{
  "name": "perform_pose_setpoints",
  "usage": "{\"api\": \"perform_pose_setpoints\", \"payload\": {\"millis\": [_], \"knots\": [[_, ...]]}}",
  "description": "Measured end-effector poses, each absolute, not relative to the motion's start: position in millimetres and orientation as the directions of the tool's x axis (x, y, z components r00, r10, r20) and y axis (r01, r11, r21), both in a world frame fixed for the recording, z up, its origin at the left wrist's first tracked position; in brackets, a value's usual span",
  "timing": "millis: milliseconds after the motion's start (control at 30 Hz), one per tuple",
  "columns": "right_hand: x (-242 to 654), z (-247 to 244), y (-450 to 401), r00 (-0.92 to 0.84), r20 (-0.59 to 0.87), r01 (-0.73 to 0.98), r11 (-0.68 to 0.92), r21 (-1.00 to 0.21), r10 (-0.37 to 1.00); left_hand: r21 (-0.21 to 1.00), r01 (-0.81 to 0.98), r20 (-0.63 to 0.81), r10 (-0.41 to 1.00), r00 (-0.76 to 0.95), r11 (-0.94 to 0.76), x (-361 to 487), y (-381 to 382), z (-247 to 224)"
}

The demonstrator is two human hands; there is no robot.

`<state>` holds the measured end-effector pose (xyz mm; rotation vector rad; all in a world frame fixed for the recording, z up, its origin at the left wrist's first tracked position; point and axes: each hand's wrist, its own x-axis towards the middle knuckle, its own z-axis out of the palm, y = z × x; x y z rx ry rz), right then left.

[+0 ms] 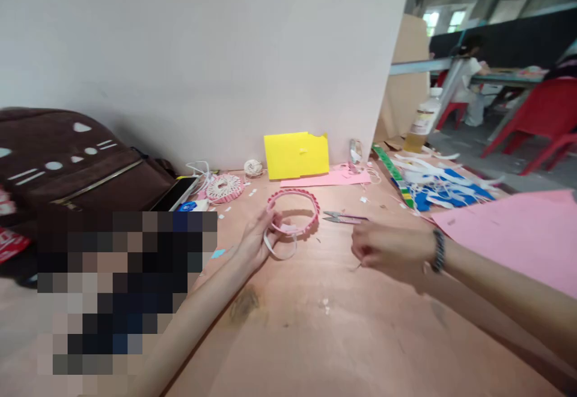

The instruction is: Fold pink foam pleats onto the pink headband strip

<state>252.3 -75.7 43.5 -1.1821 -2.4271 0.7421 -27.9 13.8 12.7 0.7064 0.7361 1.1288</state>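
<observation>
My left hand [264, 235] grips the near left edge of a pink ring [318, 208] with a ruffled red-pink rim, held above the table. A white ribbon [283, 257] hangs in a loop below it. To the right, my right hand [378, 248] is closed, fingers curled together, over the table; what it pinches, if anything, is too small to make out. Small metal snips [345, 219] lie just beyond the right hand, their blades pointing toward the ring.
A brown bag [58, 157] and a pixelated area fill the left. A yellow card [297, 155] leans on the wall. Pink sheet [518, 235], white and blue scraps [451, 187] and a bottle [422, 121] lie right. A person [471, 78] sits beyond.
</observation>
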Motion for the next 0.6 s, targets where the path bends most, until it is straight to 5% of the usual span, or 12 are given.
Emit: {"api": "perform_pose_setpoints", "payload": {"millis": [133, 267, 433, 600], "knots": [[237, 47, -95, -0.708, -0.007, 0.616, 0.613, -0.495, 0.706, 0.832, -0.494, -0.117, 0.949, 0.293, 0.255, -25, 9, 10], [204, 59, -87, -0.688, 0.088, 0.531, 0.583, -0.616, 0.720, 0.870, -0.461, -0.060, 0.966, 0.253, 0.175, -21, 1, 9], [161, 33, -72, -0.336, 0.529, 0.370, 0.625, -0.687, 0.780, 0.913, -0.405, -0.009, 0.996, 0.093, 0.046, -14, -34, 7], [157, -6, -78, -0.159, 0.527, 0.431, 0.539, -0.724, 0.835, 0.943, -0.327, -0.035, 0.996, 0.085, 0.061, -12, -76, 7]]}}
